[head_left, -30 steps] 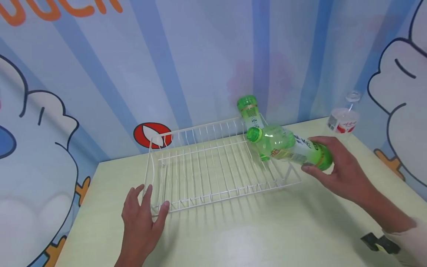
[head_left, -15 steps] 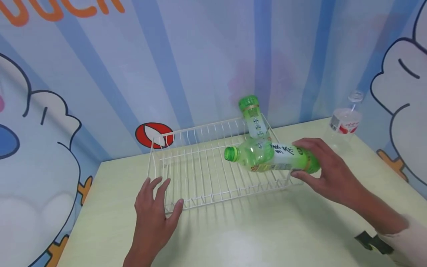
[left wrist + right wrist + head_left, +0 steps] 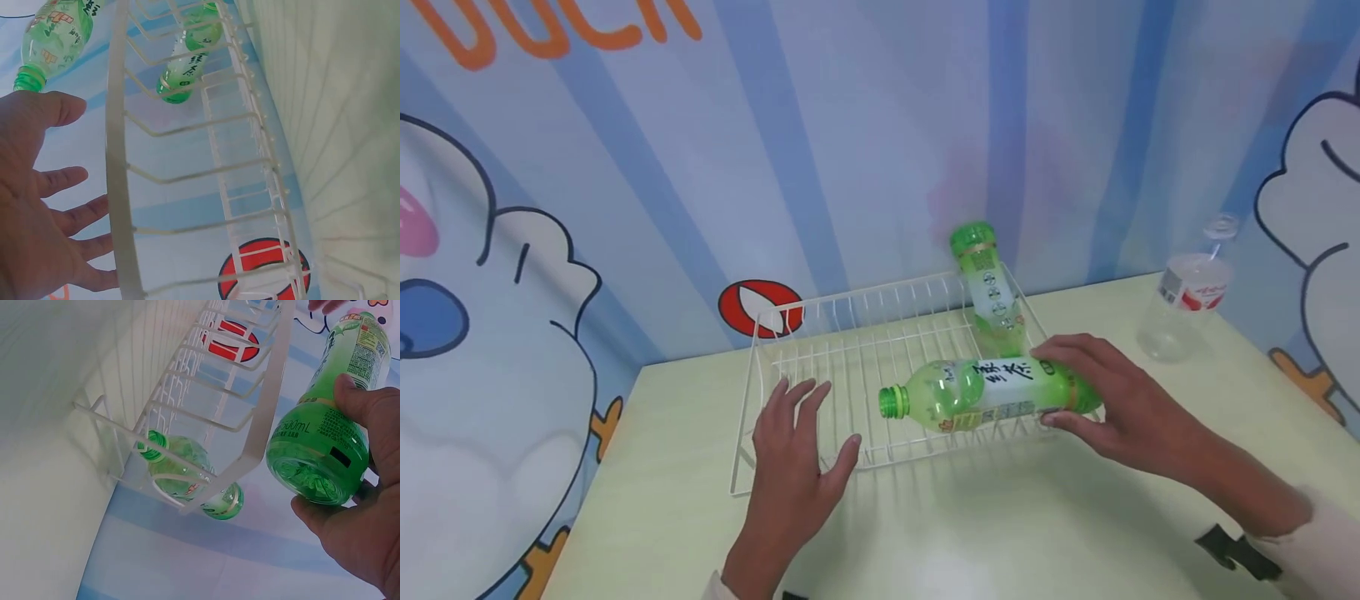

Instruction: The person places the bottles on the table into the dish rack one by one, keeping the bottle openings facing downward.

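Note:
My right hand (image 3: 1116,408) grips a green tea bottle (image 3: 1000,385) near its base. This bottle lies sideways over the right part of a white wire rack (image 3: 119,150), its green cap pointing left. In the right wrist view, thumb and fingers wrap its green bottom (image 3: 319,450). A second green bottle (image 3: 990,283) leans cap-down in the rack's right end, base up against the wall. My left hand (image 3: 797,467) is spread over the rack's front left part and holds nothing. In the left wrist view, its fingertips overlap the rack's top bar.
A clear bottle with a red and white label (image 3: 1195,292) stands on the table (image 3: 677,433) at the back right. Close behind the rack rises a blue striped wall (image 3: 880,167) with cartoon drawings. Dark straps (image 3: 1236,554) show by the right sleeve.
My right hand has carried the green tea bottle left and down over the rack, turning it more level. The left hand has shifted right along the rack's front, still holding nothing.

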Action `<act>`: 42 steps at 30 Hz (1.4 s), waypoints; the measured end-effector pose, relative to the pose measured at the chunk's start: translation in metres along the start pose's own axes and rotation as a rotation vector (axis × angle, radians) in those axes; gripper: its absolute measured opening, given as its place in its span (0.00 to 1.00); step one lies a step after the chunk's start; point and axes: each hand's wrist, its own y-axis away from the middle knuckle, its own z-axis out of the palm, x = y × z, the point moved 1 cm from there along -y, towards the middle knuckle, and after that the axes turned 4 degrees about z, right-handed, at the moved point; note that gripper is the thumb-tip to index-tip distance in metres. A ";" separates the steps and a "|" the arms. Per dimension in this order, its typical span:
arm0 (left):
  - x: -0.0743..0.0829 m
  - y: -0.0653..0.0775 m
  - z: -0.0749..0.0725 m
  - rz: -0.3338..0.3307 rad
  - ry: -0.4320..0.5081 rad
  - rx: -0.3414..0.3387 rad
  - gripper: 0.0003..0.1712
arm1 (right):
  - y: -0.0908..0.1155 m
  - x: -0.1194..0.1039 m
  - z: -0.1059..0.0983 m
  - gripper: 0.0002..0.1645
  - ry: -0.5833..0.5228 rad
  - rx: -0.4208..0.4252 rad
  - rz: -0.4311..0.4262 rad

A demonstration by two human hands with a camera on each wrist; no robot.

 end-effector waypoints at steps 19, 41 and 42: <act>0.023 -0.017 -0.001 0.172 0.174 0.029 0.49 | -0.012 -0.013 0.008 0.46 -0.020 -0.059 -0.044; 0.029 -0.014 -0.003 0.217 0.266 -0.001 0.43 | -0.016 -0.023 0.019 0.44 -0.087 -0.106 -0.061; 0.028 -0.014 -0.004 0.222 0.265 0.009 0.42 | -0.017 -0.023 0.020 0.45 -0.094 -0.105 -0.061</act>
